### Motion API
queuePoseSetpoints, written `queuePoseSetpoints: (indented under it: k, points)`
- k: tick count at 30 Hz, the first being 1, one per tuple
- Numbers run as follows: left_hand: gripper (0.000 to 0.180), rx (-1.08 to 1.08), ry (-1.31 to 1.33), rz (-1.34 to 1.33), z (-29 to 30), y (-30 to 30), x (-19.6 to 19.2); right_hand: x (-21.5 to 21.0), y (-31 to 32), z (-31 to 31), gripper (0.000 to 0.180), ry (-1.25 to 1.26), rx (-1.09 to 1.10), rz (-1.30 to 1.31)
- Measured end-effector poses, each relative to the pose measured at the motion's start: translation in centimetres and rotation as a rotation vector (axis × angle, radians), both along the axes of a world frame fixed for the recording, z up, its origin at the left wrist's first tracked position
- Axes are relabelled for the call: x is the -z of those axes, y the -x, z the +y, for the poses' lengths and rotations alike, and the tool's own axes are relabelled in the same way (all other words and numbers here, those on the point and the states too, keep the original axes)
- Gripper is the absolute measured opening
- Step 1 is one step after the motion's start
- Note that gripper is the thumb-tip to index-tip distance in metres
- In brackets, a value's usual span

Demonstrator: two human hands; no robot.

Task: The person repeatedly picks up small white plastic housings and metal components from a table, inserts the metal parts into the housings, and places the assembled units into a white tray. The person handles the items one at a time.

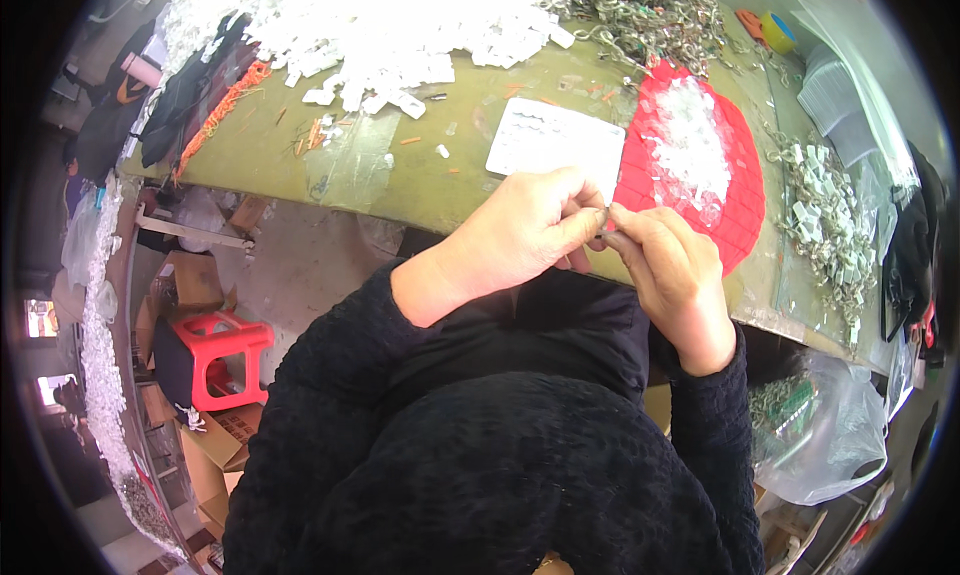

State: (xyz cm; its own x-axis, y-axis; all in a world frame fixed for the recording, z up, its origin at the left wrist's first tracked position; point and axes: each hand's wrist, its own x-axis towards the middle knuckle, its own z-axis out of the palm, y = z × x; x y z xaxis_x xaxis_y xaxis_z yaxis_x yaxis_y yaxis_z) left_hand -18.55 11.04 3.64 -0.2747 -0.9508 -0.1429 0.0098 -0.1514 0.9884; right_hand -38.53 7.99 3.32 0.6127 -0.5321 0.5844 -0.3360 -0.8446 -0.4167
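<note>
1. Black fuzzy sleeves fill the near view.
2. The left hand [525, 225] and right hand [672, 275] meet fingertip to fingertip at the green table's [420, 180] near edge, pinching a small metal piece [603, 225] between them.
3. Just beyond lie a white moulded tray [555, 140] and a red basket [735, 190] holding clear plastic bits.
4. Farthest, a heap of white plastic parts [390, 25] and a pile of metal clips [640, 15].
</note>
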Motion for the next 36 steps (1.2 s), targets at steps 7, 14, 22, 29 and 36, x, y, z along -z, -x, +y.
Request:
queuePoseSetpoints:
  k: [7, 14, 22, 29, 36]
  points:
    - [0.018, -0.078, -0.058, 0.046, 0.3, -1.8, 1.0, -0.1, -0.1, 0.1, 0.025, -0.04, -0.073, 0.12]
    - [0.021, -0.479, 0.62, -1.346, -3.4, -12.4, 3.2, 0.4, -0.2, 0.9, 0.008, -0.986, -0.063, -0.238]
    - [0.015, -0.256, 0.704, -1.414, -3.9, -14.2, 2.7, 0.0, -1.1, 1.0, 0.011, -1.159, -0.126, -0.306]
    - [0.028, 0.053, 0.452, -0.586, 0.7, -6.1, 0.3, 0.2, -4.7, 1.2, 0.01, -1.079, -0.141, -0.423]
    - [0.034, -0.055, 0.012, 0.374, 2.7, -4.3, 1.1, 0.7, -4.8, 2.0, 0.01, -1.061, -0.08, -0.42]
